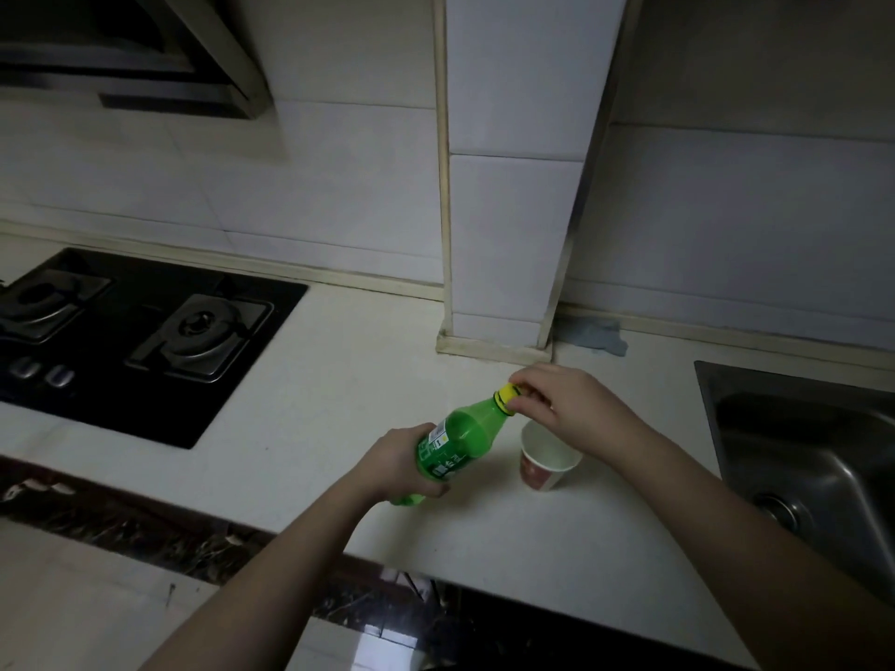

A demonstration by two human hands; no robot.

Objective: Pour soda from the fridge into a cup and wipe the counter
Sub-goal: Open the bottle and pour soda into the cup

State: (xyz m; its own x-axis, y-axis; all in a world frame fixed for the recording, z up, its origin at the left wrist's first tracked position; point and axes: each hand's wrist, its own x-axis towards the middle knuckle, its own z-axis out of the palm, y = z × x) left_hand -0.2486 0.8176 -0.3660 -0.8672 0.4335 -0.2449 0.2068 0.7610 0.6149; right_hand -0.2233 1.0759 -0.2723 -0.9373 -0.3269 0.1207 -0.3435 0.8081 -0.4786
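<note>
— How was the green translucent plastic soda bottle point(457, 440) held?

— It was gripped round its lower body by the left hand point(399, 460), the fingers curled about the label. The bottle was tilted, its neck slanted up and to the right, and it was kept above the pale stone counter point(310, 428).

— And the yellow screw cap point(508, 393)?

— It was seen on the bottle's neck, and it was pinched between the thumb and fingers of the right hand point(562, 404). Whether the cap had been loosened at all could not be told.

— Where was the white paper cup with the red printed band point(549, 460) placed?

— It was stood upright on the counter, just right of the bottle and partly beneath the right wrist. Its inside was seen as white; no liquid could be made out in it.

— What else was shown?

— A black glass gas hob with two burners point(145, 341) was set into the counter at the left, with a steel extractor hood point(131, 55) mounted above it. A stainless steel sink point(813, 452) was sunk into the counter at the right. A crumpled grey-blue cloth point(593, 334) was laid against the wall behind the hands, beside the foot of a white tiled column point(518, 186).
</note>
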